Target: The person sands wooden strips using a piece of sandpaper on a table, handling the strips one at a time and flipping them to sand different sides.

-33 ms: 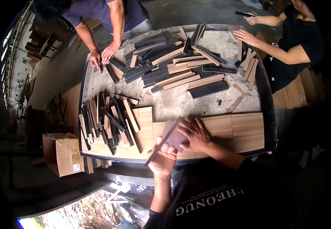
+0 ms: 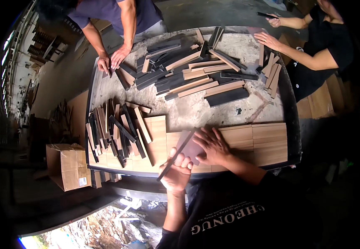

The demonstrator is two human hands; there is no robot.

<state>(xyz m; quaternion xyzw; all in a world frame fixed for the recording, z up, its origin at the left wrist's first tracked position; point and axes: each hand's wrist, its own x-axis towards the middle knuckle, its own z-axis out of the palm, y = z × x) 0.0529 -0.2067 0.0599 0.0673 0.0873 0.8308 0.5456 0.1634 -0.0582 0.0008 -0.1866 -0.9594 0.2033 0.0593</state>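
My left hand [image 2: 176,173] is closed around a thin dark wooden strip [image 2: 183,148], held tilted with its upper end away from me. My right hand [image 2: 213,146] lies with fingers apart beside the strip's upper end. Between the two hands shows a flat purplish-grey patch [image 2: 191,152]; I cannot make out whether it is a sheet. Under them are pale wooden panels [image 2: 270,143] laid in a row along the table's near edge. A heap of black and pale wooden strips [image 2: 124,132] lies on the panels to my left.
A larger pile of black and pale strips [image 2: 200,74] covers the table's [image 2: 180,114] far half. One person's hands [image 2: 115,60] work at the far left corner; another person's hand [image 2: 268,41] rests at the far right edge. A cardboard box [image 2: 68,167] stands left of the table.
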